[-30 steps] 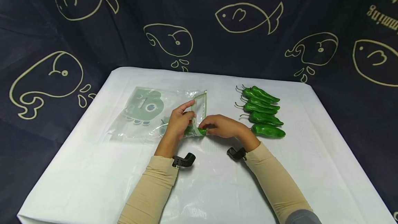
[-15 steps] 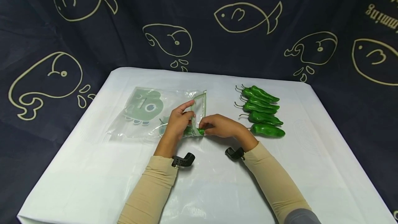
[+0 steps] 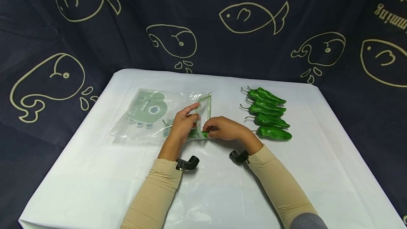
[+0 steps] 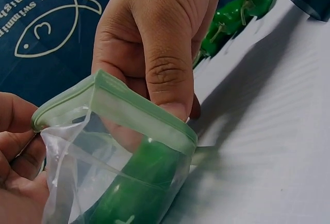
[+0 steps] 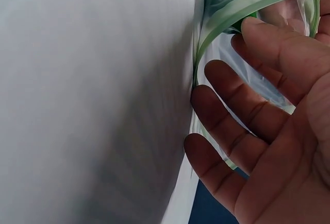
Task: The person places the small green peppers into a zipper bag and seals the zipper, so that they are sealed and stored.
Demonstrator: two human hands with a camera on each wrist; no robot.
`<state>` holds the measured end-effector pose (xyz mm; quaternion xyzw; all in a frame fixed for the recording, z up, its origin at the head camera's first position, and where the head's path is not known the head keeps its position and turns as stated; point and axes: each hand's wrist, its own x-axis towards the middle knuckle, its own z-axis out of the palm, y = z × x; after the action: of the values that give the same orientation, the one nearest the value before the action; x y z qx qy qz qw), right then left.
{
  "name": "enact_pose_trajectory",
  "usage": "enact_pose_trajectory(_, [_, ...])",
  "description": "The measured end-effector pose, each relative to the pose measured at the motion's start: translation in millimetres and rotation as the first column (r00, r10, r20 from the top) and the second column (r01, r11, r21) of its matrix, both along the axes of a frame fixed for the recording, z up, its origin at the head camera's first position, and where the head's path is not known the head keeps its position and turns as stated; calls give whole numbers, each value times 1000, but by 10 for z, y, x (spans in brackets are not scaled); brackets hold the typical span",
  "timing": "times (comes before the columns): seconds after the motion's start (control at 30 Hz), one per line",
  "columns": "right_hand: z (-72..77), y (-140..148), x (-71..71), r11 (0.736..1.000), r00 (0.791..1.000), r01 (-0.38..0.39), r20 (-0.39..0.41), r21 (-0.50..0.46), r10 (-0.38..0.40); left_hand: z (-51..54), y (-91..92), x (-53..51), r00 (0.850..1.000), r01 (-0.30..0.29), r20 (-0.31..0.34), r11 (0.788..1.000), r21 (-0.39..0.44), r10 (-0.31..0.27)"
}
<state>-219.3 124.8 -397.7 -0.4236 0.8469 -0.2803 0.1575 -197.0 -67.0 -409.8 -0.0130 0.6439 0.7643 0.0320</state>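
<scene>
A clear zip bag [image 3: 184, 97] with a pale green rim and a printed green cartoon lies flat in the head view, its mouth facing right. Inside the mouth is a green chili pepper [image 4: 136, 183], stem end deeper in, only its tip near the rim. My left hand [image 3: 182, 124] pinches the bag's rim and lifts it apart. With thumb and index finger at the mouth, my right hand [image 3: 229, 129] holds the pepper's tip; the other right fingers [image 5: 232, 128] extend loosely beside the rim. The pepper's middle is hidden behind my left hand in the head view.
Several green chili peppers [image 3: 274, 133] lie in a column on the white-covered table [image 3: 219, 197], right of my right hand. A dark cloth [image 3: 203, 52] with fish and whale drawings hangs behind the table. Black cameras [image 3: 188, 163] sit on both wrists.
My right hand has moved slightly left, and the pepper has slid a little deeper into the bag, so less of its tip shows. The left hand stays in place on the rim.
</scene>
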Motion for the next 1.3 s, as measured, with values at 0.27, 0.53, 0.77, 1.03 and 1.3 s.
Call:
enact_pose_trajectory(0.27, [-17, -10, 0, 1000, 1000, -14, 2, -11, 14, 24, -5, 18, 1000, -5, 17, 1000, -9, 5])
enact_pose_trajectory(0.53, [-22, -14, -5, 1000, 1000, -15, -24, -7, 15, 44, -26, 26, 1000, 8, -2, 997, -71, -8])
enact_pose_trajectory(0.77, [-21, -25, -11, 1000, 1000, -6, -18, 6, 6, 25, -38, 4, 1000, 8, -28, 995, -97, -11])
enact_pose_trajectory(1.03, [-12, -49, 1, 1000, 1000, -4, 0, 3, 4, 12, -50, 9, 999, 2, -36, 995, -105, -6])
enact_pose_trajectory(1.3, [-38, -49, -8, 1000, 998, -23, -51, 12, 24, 30, -47, 17, 999, -2, -45, 994, -111, -3])
